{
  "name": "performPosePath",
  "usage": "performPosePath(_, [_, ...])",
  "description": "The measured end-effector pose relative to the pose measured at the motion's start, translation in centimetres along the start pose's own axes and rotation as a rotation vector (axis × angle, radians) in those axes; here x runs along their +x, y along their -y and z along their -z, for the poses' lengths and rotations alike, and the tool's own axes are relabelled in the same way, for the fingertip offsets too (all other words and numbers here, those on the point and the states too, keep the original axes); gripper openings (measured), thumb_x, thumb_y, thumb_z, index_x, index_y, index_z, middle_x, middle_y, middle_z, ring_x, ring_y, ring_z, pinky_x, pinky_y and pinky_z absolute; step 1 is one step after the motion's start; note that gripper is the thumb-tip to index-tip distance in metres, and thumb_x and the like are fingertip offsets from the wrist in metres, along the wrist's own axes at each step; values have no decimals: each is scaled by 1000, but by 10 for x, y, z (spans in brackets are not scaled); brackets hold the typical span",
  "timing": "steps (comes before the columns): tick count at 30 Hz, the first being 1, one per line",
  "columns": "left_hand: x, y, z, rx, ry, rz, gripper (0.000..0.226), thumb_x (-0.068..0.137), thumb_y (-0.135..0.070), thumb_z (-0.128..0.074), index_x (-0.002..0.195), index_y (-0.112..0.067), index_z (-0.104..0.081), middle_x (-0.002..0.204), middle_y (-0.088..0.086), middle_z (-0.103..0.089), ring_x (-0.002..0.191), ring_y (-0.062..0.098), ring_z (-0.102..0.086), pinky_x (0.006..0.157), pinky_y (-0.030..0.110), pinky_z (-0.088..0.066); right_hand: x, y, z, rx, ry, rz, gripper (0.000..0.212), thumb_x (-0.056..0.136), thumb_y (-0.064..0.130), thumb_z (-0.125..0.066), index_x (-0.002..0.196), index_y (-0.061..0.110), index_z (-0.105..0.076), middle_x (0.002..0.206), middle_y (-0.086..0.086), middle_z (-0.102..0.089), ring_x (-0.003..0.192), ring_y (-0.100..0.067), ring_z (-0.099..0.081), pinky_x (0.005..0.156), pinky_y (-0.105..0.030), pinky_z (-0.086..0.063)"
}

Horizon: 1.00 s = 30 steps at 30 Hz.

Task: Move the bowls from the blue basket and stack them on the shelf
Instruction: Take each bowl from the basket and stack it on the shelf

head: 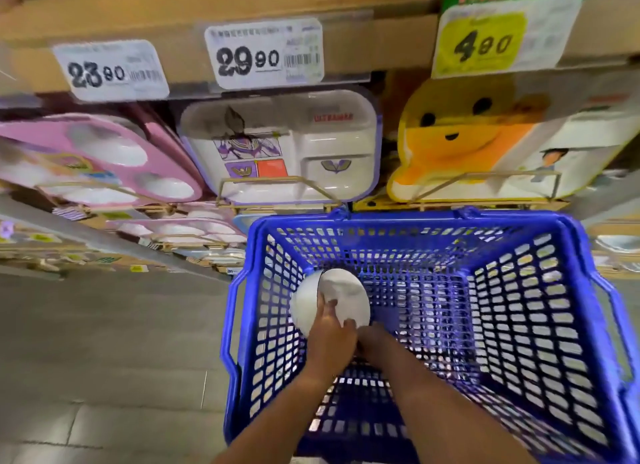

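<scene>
Two bare forearms reach from the lower edge down into the blue basket (519, 290). The left hand (330, 332) grips a white bowl (341, 290) at its rim: the fingers (329, 306) are curled over the edge to the inner side, so the hand is closed around it. The right hand (372, 337) lies just beside the left one and near the lower edge of the bowl, but the left hand hides most of it (I cannot tell if its fingers are bent or hold something).

The bowl is inside the basket, close to the left wall. It is tilted on its side, with the opening turned toward the right and up. I see no other bowl in the basket.

The basket stands on a grey floor (104, 325), just in front of the shelf (363, 48). On the shelf three things lean side by side behind wire holders: a pink tray (104, 155) on the left, a white tray (311, 141) with a purple edge in the middle, and a yellow plate (460, 141) in the form of a bear on the right.

Above them, on the shelf edge, are price tags (265, 53) reading 23.90, 29.90 and 4.80. The picture is somewhat blurred there.
</scene>
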<state>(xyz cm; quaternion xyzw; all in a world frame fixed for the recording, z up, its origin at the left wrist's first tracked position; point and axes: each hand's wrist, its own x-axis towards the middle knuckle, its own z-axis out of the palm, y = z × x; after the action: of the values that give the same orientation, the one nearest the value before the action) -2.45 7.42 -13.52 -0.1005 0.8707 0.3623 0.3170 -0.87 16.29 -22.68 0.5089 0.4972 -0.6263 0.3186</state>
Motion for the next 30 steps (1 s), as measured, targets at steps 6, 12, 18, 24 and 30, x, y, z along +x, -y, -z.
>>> performPosePath(6, [-10,-4,15,-28,64,-1,47,94,-12,-49,140,-3,-43,153,12,-37,130,31,-47,106,34,-38,-31,18,23,-25,-59,159,48,81,-19,-42,127,-7,-47,108,-28,-61,94,-40,-62,75,-49,-59])
performPosePath(12, [-26,-36,35,-39,-32,-106,41,92,-12,-54,133,-9,-48,125,11,-59,110,30,-58,89,31,-45,-85,50,62,-136,-165,229,30,88,-5,-52,114,6,-44,124,-23,-58,111,-41,-60,76,-47,-59])
performPosePath(18, [-48,-82,74,-293,13,-131,27,98,-18,-50,124,-15,-48,105,2,-61,103,26,-56,79,32,-41,-164,84,90,1,-58,318,37,92,-7,-46,128,-2,-51,122,-24,-63,91,-31,-65,58,-33,-60])
performPosePath(24, [-71,-142,132,-628,225,-98,21,97,-30,-47,106,-17,-60,106,8,-65,89,20,-58,73,32,-49,-255,123,111,-175,43,441,25,93,-4,-45,111,10,-54,98,-11,-62,62,-14,-67,49,-21,-56])
performPosePath(30, [-103,-178,182,-679,524,-177,32,89,-30,-48,111,-13,-64,99,14,-70,90,32,-61,70,37,-47,-338,141,126,-344,46,630,33,93,3,-47,119,17,-62,90,-9,-66,59,-12,-65,53,-21,-56])
